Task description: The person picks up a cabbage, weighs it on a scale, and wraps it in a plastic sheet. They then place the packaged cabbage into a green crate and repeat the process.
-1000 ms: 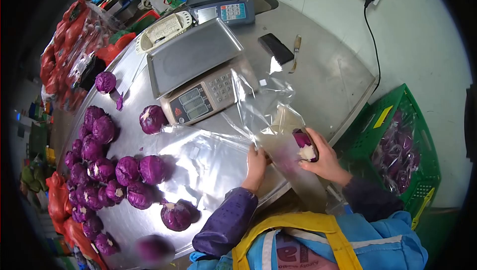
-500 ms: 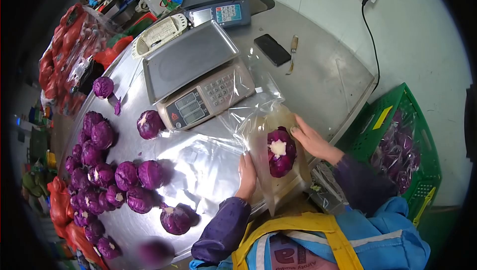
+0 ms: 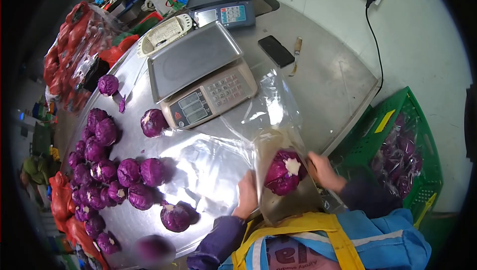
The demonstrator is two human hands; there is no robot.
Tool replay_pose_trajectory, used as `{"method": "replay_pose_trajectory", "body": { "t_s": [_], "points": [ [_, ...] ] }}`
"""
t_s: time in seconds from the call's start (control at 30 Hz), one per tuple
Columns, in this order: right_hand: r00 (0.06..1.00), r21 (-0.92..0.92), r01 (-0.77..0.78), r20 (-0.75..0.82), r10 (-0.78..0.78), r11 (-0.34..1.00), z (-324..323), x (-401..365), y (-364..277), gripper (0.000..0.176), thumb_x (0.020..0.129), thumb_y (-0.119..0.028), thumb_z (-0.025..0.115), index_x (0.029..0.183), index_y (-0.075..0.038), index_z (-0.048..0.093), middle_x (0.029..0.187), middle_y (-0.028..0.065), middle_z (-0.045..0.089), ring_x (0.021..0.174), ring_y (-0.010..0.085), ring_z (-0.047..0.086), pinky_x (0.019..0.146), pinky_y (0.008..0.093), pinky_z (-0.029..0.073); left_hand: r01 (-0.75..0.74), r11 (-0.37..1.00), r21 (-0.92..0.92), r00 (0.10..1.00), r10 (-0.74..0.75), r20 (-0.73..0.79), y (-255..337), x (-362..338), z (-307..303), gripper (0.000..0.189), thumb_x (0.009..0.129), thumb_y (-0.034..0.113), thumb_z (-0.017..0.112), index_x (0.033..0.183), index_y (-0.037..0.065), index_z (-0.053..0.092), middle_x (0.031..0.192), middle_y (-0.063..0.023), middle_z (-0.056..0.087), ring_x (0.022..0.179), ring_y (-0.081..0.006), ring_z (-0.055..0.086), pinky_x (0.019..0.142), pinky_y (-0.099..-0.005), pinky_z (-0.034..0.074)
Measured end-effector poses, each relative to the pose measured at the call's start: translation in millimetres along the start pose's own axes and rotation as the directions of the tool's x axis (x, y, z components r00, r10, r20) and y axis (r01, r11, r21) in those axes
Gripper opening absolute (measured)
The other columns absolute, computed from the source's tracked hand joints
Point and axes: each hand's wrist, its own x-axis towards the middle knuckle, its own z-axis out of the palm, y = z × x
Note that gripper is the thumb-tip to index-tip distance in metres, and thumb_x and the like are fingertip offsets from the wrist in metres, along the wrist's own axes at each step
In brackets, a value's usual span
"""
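A red cabbage point(image 3: 282, 173), its pale cut stem facing up, sits on clear plastic film point(image 3: 271, 138) over a beige surface in front of me. My left hand point(image 3: 247, 195) is at the film's left edge with its fingers closed on it, partly hidden. On the right side, my right hand point(image 3: 324, 173) has curled fingers gripping the film's other edge beside the cabbage. More film spreads left over the metal table point(image 3: 208, 225). Nearest on that side is a loose cabbage point(image 3: 175, 217).
Several red cabbages point(image 3: 128, 172) cluster at the table's left. A scale point(image 3: 208, 96) stands beyond my hands, with a second scale point(image 3: 223, 14) behind it. A phone point(image 3: 276, 51) and a wooden-handled knife point(image 3: 297, 51) lie farther back. At right, a green crate point(image 3: 360, 138) holds wrapped cabbages.
The cabbage has tilted and shifted toward me, its stem now pointing up and right. My right hand has dropped lower and to the right; the film is drawn closer to my body.
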Motion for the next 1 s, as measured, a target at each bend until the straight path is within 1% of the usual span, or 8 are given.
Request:
{"method": "replay_pose_trajectory", "body": {
  "t_s": [0.2, 0.4, 0.47, 0.5, 0.53, 0.7, 0.83, 1.0],
  "points": [
    [0.996, 0.042, 0.079, 0.047, -0.081, 0.996, 18, -84, -5, 0.007, 0.079, -0.003, 0.052, 0.079, 0.0, 0.046, 0.064, 0.02, 0.051, 0.058, 0.0369, 0.053, 0.053, 0.0387, 0.042, -0.006, 0.981, 0.196, 0.978, -0.035, 0.206, 4, -73, -3, 0.009, 0.085, 0.011, 0.049, 0.085, 0.002, 0.047, 0.07, -0.0244, 0.053, 0.062, -0.0436, 0.053, 0.053, -0.0483, 0.04],
    [0.98, 0.301, -0.006, 0.192, -0.054, 0.953, -19, -36, -49, 0.005, 0.082, -0.004, 0.051, 0.086, 0.0, 0.05, 0.063, 0.0119, 0.056, 0.053, 0.0233, 0.054, 0.052, 0.0337, 0.043, 0.101, 0.979, -0.175, 0.991, -0.084, 0.103, 56, -17, -26, 0.024, 0.089, 0.02, 0.045, 0.08, -0.002, 0.051, 0.064, -0.0145, 0.055, 0.053, -0.0265, 0.053, 0.048, -0.0366, 0.04],
    [1.0, 0.634, -0.018, 0.01, 0.015, 0.773, -44, -24, -78, 0.009, 0.086, -0.004, 0.045, 0.089, 0.001, 0.052, 0.062, 0.0045, 0.056, 0.054, 0.0159, 0.054, 0.052, 0.0299, 0.044, 0.037, 0.958, -0.285, 0.999, -0.03, 0.031, 91, 6, -54, 0.03, 0.092, 0.024, 0.041, 0.077, 0.0, 0.05, 0.063, -0.0067, 0.054, 0.053, -0.017, 0.05, 0.047, -0.0313, 0.038],
    [0.925, 0.827, -0.235, 0.029, 0.38, 0.51, -71, -14, -118, 0.014, 0.089, -0.003, 0.04, 0.093, 0.002, 0.052, 0.067, 0.0013, 0.056, 0.06, 0.0106, 0.054, 0.055, 0.0241, 0.044, -0.09, 0.956, -0.278, 0.996, 0.084, -0.033, 106, 17, -69, 0.031, 0.093, 0.026, 0.04, 0.075, 0.002, 0.049, 0.062, -0.0047, 0.052, 0.051, -0.0156, 0.048, 0.045, -0.0292, 0.038],
    [0.992, 0.529, -0.129, 0.061, 0.113, 0.839, -97, -11, -109, 0.015, 0.089, -0.004, 0.04, 0.095, 0.003, 0.052, 0.077, 0.0039, 0.056, 0.07, 0.0082, 0.054, 0.062, 0.0221, 0.043, 0.013, 0.843, -0.537, 0.999, -0.028, -0.019, 132, 32, -79, 0.031, 0.093, 0.026, 0.039, 0.074, 0.003, 0.048, 0.06, -0.0047, 0.05, 0.049, -0.014, 0.046, 0.044, -0.0272, 0.037],
    [0.954, 0.127, 0.134, -0.286, -0.093, 0.983, -115, 11, -133, 0.016, 0.079, -0.004, 0.054, 0.094, 0.0, 0.053, 0.086, 0.0083, 0.057, 0.08, 0.0192, 0.055, 0.069, 0.0283, 0.044, 0.178, 0.677, -0.714, 0.98, -0.058, 0.189, 150, 58, -71, 0.029, 0.095, 0.027, 0.038, 0.077, 0.005, 0.044, 0.056, -0.0036, 0.046, 0.047, -0.0126, 0.049, 0.044, -0.0226, 0.04],
    [0.771, -0.507, 0.428, -0.228, -0.595, 0.748, -126, 13, -159, 0.03, 0.064, -0.01, 0.067, 0.092, -0.004, 0.057, 0.085, 0.0075, 0.056, 0.088, 0.0277, 0.051, 0.076, 0.0362, 0.042, 0.188, 0.684, -0.705, 0.965, 0.003, 0.261, 144, 57, -47, 0.028, 0.095, 0.028, 0.039, 0.08, 0.004, 0.045, 0.058, -0.0044, 0.048, 0.05, -0.0128, 0.052, 0.047, -0.0231, 0.042],
    [0.807, -0.534, 0.481, -0.039, -0.589, 0.695, -131, 12, -141, 0.027, 0.063, -0.02, 0.067, 0.085, -0.006, 0.061, 0.085, 0.0063, 0.057, 0.091, 0.028, 0.049, 0.085, 0.041, 0.036, 0.163, 0.714, -0.68, 0.957, 0.053, 0.285, 155, 75, -26, 0.027, 0.096, 0.027, 0.038, 0.081, 0.004, 0.045, 0.061, -0.0051, 0.052, 0.053, -0.0123, 0.053, 0.05, -0.0233, 0.044]
  ]
}}
